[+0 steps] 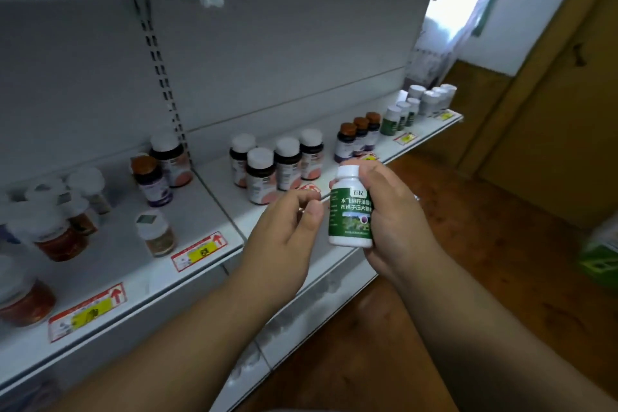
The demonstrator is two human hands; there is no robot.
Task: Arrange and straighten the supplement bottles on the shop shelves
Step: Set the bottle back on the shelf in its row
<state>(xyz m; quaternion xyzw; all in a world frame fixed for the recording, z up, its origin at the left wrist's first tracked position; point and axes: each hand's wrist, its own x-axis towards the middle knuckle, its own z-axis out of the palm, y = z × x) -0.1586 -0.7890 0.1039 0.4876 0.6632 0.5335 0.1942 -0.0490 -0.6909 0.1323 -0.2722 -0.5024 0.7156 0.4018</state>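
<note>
The green-labelled bottle [351, 207] looked like smooth white plastic, its paper label slightly glossy. The shelf [214, 211] was matt white painted metal, with a slotted metal upright [160, 77] at eleven o'clock. Dark bottles [261, 174] at twelve o'clock had shiny brown bodies and matt white plastic caps. The floor [468, 244] at three o'clock appeared to be polished reddish wood.
</note>
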